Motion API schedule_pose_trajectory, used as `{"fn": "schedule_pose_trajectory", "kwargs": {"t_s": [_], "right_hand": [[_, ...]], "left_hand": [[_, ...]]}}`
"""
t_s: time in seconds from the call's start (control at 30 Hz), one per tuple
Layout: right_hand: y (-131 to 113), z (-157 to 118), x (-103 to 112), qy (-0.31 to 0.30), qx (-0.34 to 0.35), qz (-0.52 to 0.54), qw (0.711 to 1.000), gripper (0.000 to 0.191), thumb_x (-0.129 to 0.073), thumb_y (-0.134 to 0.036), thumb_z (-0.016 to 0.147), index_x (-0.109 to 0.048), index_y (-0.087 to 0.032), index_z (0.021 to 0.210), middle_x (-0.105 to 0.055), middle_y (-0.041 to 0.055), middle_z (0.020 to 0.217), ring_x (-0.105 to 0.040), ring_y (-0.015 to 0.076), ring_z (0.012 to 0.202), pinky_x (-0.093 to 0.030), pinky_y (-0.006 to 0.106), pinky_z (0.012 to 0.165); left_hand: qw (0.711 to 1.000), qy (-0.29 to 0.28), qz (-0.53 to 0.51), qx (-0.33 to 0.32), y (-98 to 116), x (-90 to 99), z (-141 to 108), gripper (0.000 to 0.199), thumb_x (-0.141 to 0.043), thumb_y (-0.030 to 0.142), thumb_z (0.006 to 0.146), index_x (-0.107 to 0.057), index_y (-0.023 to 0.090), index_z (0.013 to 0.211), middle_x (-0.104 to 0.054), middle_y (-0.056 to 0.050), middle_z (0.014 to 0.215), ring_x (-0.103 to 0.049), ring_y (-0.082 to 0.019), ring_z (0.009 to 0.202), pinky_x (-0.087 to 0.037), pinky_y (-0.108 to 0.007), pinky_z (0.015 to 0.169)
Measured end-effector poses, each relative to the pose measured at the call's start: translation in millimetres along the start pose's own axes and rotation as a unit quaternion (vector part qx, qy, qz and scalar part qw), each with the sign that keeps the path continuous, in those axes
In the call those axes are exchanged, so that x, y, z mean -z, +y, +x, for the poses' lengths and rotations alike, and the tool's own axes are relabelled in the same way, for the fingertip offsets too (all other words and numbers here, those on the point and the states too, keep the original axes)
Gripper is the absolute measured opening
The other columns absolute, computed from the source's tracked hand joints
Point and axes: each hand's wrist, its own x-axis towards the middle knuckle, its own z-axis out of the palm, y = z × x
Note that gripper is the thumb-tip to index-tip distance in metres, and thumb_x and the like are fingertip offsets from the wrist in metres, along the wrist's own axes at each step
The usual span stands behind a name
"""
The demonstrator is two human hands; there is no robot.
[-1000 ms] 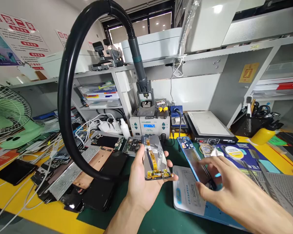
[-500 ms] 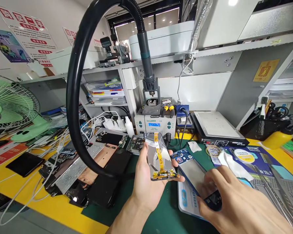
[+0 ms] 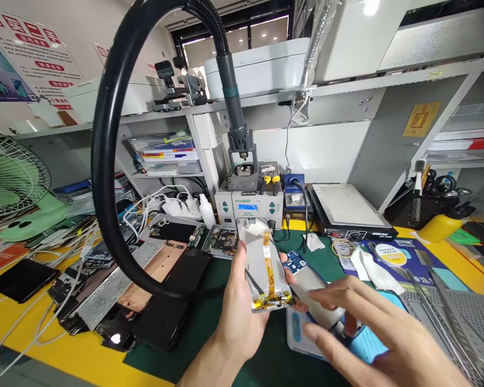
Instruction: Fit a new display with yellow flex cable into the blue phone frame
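My left hand (image 3: pixel 242 317) is closed around a phone screen (image 3: pixel 254 260), its silvery back turned up. A yellow flex cable (image 3: pixel 270 271) runs down that back to small connectors along the lower edge. My right hand (image 3: pixel 377 328) has its fingers spread over the lower end of a phone frame (image 3: pixel 311 282) with a blue circuit board (image 3: pixel 296 262) at its top. This frame lies on a pale blue-and-white tray (image 3: pixel 300 338). The right hand covers the frame's lower end, so contact there cannot be made out.
A hot-air station (image 3: pixel 248 207) stands at the back, its thick black hose (image 3: pixel 105 161) looping in front of me. Phone parts (image 3: pixel 149 279) crowd the left. To the right are a heating plate (image 3: pixel 350 209), a white cloth (image 3: pixel 379 271) and metal tweezers (image 3: pixel 435 312).
My right hand has lifted and its curled fingers have spread, uncovering more of the blue tray. The screen in my left hand has tilted slightly. The whole view has shifted a little.
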Motion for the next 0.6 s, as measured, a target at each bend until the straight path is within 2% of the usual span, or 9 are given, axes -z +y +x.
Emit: {"fn": "schedule_pose_trajectory", "kwargs": {"t_s": [0.1, 0.27, 0.47, 0.6], "right_hand": [[-14, 1, -11, 0.026, 0.002, 0.045, 0.999, 0.03, -0.066, -0.031, 0.094, -0.06, -0.029, 0.123, -0.065, 0.0057, 0.099, -0.07, 0.0203, 0.084, -0.061, 0.028, 0.069], [-16, 1, -22, 0.064, -0.021, 0.123, 0.99, 0.015, -0.059, -0.019, 0.097, -0.064, -0.026, 0.109, -0.06, 0.0048, 0.089, -0.065, 0.0195, 0.078, -0.056, 0.031, 0.063], [-20, 4, -16, 0.088, -0.012, 0.175, 0.981, 0.012, -0.059, -0.016, 0.096, -0.066, -0.025, 0.098, -0.06, 0.0036, 0.088, -0.065, 0.0173, 0.079, -0.055, 0.029, 0.067], [-22, 4, -14, 0.058, -0.063, 0.207, 0.975, 0.01, -0.06, -0.023, 0.097, -0.069, -0.027, 0.097, -0.062, 0.0016, 0.085, -0.062, 0.0164, 0.073, -0.052, 0.029, 0.062]], "left_hand": [[1.0, -0.005, -0.003, 0.026, -4, -0.4, -2, 0.055, -0.043, 0.061, 0.098, -0.074, 0.016, 0.103, -0.075, -0.009, 0.086, -0.071, -0.025, 0.081, -0.057, -0.036, 0.073], [0.999, -0.041, 0.018, 0.025, -7, -0.9, -4, 0.062, -0.038, 0.063, 0.098, -0.076, 0.014, 0.098, -0.073, -0.009, 0.077, -0.07, -0.025, 0.079, -0.054, -0.033, 0.073], [1.0, -0.012, 0.017, -0.004, -6, -3.4, -5, 0.055, -0.042, 0.06, 0.098, -0.075, 0.016, 0.099, -0.076, -0.009, 0.091, -0.071, -0.025, 0.081, -0.055, -0.037, 0.078], [1.0, -0.013, 0.002, 0.006, -7, -2.0, -5, 0.053, -0.046, 0.059, 0.098, -0.073, 0.016, 0.112, -0.077, -0.01, 0.097, -0.072, -0.028, 0.089, -0.055, -0.04, 0.082]]}}
